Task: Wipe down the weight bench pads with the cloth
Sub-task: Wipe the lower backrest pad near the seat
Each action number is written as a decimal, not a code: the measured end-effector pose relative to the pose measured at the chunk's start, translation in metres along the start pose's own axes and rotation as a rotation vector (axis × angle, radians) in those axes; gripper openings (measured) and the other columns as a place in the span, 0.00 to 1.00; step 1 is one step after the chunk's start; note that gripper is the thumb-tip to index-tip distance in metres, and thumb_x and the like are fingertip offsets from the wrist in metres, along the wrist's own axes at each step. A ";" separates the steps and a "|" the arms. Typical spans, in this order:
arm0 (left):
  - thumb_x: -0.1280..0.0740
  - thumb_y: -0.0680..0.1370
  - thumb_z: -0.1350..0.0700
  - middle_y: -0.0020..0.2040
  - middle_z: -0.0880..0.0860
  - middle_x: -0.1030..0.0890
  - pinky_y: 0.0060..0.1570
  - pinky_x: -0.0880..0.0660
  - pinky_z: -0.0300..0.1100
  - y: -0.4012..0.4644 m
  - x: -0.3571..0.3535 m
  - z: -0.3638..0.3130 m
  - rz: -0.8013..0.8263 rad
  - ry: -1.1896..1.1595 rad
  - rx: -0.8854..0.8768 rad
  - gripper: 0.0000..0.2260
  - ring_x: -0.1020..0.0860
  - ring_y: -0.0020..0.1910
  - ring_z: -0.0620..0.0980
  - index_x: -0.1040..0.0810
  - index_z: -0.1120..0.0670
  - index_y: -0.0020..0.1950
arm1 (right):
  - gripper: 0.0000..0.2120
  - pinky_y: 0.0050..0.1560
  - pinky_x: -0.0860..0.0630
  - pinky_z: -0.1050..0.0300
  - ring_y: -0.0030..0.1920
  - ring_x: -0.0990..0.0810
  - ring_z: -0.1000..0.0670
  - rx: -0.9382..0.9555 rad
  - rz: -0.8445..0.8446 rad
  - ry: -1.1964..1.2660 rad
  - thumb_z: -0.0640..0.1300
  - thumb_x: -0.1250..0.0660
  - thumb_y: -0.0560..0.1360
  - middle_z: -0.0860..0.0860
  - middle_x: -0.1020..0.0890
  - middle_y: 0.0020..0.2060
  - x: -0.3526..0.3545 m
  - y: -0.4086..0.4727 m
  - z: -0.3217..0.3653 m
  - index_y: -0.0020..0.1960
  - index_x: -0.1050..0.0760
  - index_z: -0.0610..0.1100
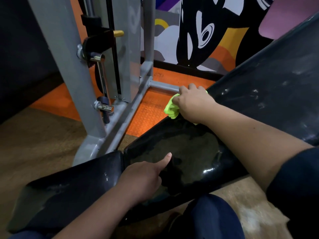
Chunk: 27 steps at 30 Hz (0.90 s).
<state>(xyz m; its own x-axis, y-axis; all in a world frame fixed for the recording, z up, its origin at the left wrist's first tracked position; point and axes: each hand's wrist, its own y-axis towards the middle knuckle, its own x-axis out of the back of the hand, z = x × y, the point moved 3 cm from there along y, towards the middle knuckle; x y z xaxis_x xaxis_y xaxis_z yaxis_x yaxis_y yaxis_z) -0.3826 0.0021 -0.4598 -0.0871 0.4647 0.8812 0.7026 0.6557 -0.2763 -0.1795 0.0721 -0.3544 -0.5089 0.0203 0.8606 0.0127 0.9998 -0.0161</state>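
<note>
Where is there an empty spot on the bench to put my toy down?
The seat pad is bare in the middle, between the left hand and the right hand gripping the green cloth. The small front pad is bare too. The seat's far end is crowded.

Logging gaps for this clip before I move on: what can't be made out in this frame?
Head view only:
- Most of the green cloth is hidden under the right hand.
- The left hand covers its own fingers below the thumb.
- The back pad is cut off at the right edge.
- The seat pad has its far edge behind the right forearm.
</note>
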 end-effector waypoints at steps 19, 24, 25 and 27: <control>0.44 0.82 0.55 0.46 0.52 0.22 0.44 0.25 0.48 0.002 -0.004 0.001 0.035 -0.001 0.018 0.36 0.22 0.45 0.52 0.63 0.28 0.76 | 0.16 0.49 0.30 0.46 0.55 0.28 0.41 0.029 0.051 0.066 0.48 0.39 0.79 0.43 0.27 0.57 -0.005 0.015 0.000 0.67 0.28 0.52; 0.45 0.82 0.55 0.44 0.54 0.20 0.44 0.22 0.50 0.001 -0.007 0.001 0.035 0.002 0.005 0.36 0.21 0.41 0.52 0.65 0.29 0.76 | 0.19 0.53 0.28 0.43 0.56 0.28 0.39 -0.046 0.070 0.025 0.46 0.37 0.78 0.42 0.28 0.58 0.001 0.021 0.013 0.69 0.29 0.51; 0.45 0.82 0.55 0.45 0.54 0.20 0.45 0.21 0.51 0.001 -0.006 0.002 0.029 -0.004 0.002 0.36 0.21 0.42 0.53 0.64 0.29 0.76 | 0.19 0.55 0.28 0.42 0.57 0.28 0.39 -0.011 0.071 0.037 0.46 0.37 0.78 0.42 0.28 0.59 0.000 0.018 0.015 0.68 0.28 0.51; 0.44 0.81 0.55 0.45 0.54 0.20 0.46 0.22 0.51 0.001 -0.007 0.002 0.023 -0.018 0.001 0.36 0.21 0.43 0.53 0.63 0.28 0.76 | 0.16 0.53 0.27 0.44 0.58 0.28 0.40 0.050 0.080 0.095 0.48 0.38 0.79 0.43 0.27 0.61 -0.003 0.010 0.012 0.66 0.27 0.52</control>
<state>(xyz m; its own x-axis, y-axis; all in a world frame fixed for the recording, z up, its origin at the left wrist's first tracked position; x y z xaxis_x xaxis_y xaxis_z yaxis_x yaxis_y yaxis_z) -0.3828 0.0008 -0.4676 -0.0835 0.4902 0.8676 0.7039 0.6453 -0.2969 -0.1880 0.0826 -0.3628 -0.4245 0.1023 0.8996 0.0060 0.9939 -0.1101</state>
